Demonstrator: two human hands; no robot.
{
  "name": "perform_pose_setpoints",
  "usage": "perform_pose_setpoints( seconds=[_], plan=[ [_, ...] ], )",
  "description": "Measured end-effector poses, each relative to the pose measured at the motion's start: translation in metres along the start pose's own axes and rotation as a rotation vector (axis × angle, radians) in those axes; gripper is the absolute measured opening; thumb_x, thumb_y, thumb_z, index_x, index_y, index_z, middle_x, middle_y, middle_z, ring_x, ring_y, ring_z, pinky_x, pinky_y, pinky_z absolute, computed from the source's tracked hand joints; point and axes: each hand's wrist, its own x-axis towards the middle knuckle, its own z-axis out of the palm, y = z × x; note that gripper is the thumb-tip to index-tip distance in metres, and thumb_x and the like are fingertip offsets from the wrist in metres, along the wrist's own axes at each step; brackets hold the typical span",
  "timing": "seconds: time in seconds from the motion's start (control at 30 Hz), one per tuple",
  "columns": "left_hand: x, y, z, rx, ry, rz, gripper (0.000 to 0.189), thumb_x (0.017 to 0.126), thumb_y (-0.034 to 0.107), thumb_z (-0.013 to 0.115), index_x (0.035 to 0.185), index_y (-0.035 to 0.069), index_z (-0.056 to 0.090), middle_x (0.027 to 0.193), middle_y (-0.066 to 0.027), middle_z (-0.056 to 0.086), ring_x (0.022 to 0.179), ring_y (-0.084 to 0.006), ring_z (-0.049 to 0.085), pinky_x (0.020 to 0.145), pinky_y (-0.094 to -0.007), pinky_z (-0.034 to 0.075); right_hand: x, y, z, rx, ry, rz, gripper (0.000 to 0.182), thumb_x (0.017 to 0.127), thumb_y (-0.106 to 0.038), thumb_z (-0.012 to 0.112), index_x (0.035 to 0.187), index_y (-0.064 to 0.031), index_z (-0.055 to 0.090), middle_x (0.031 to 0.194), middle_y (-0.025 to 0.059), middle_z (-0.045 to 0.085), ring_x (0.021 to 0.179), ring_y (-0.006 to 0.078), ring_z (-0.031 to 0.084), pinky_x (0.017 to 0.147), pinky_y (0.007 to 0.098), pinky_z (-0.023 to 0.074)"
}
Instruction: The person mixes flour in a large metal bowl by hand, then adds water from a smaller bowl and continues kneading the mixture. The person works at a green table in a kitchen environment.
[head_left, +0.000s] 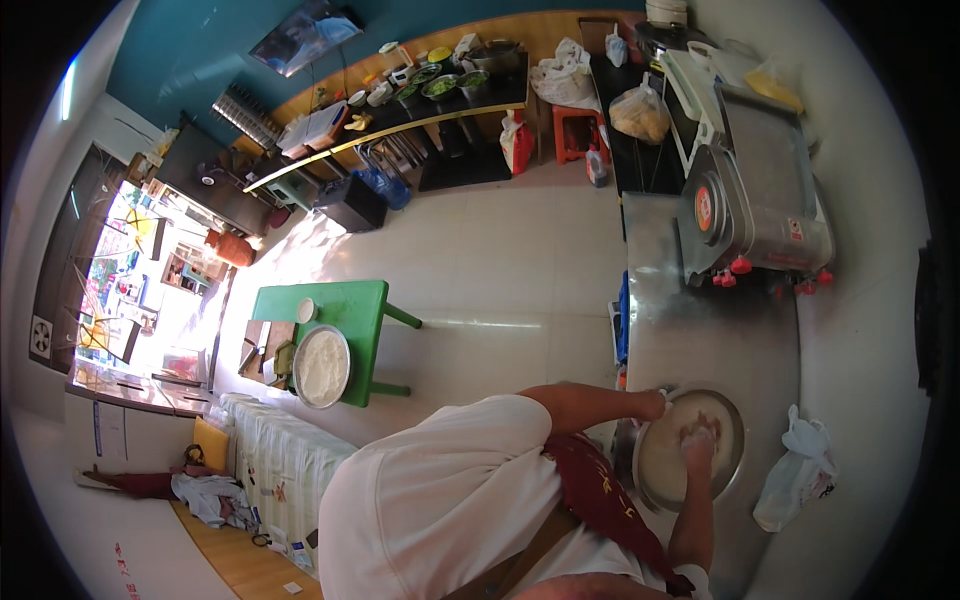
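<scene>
A wide metal bowl (739, 442) with a pale, wet-looking dough or batter (667, 457) stands on the steel worktop. My left hand (652, 405) grips the bowl's near rim, with whitish residue on its fingers. Inside the bowl is my right hand (699, 439), coated with the pale mixture; its fingertips are partly hidden in it, so whether they close on any is unclear. A dark red apron (600, 487) with yellow writing covers the front of my body.
Beyond the bowl, a plastic bag (799, 469) lies by the wall. A steel machine with red knobs (757, 217) occupies the worktop (660, 315). Behind me, a green table (364, 322) holds a bowl of white flour (322, 367). Bowls of chopped greens (439, 87) stand on a black counter.
</scene>
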Motion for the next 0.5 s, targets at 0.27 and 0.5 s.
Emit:
perform_pose_setpoints(
  seconds=[0.27,0.5],
  plan=[
    [-0.009,0.023,0.0,-0.047,0.007,0.091,0.044,0.092,0.032,0.049,0.099,-0.011,0.056,0.088,-0.0237,0.064,0.067,-0.0308,0.068,0.061,-0.0386,0.058,-0.004,-0.018,-0.034,-0.054,-0.238,0.083,0.045,0.075,-0.024,0.067,0.114,-0.0029,0.058,0.109,0.0225,0.057,0.11,0.039,0.051,0.103,0.0452,0.0351],
    [0.01,0.002,0.014,0.162,-0.024,0.155,0.028,0.086,0.02,0.053,0.089,-0.007,0.061,0.081,-0.0212,0.066,0.066,-0.0336,0.068,0.061,-0.0399,0.057,-0.029,-0.004,0.02,0.053,-0.101,-0.123,0.021,0.073,-0.02,0.062,0.077,0.0007,0.066,0.086,0.0231,0.063,0.106,0.0386,0.055,0.107,0.0476,0.0297]
  ],
)
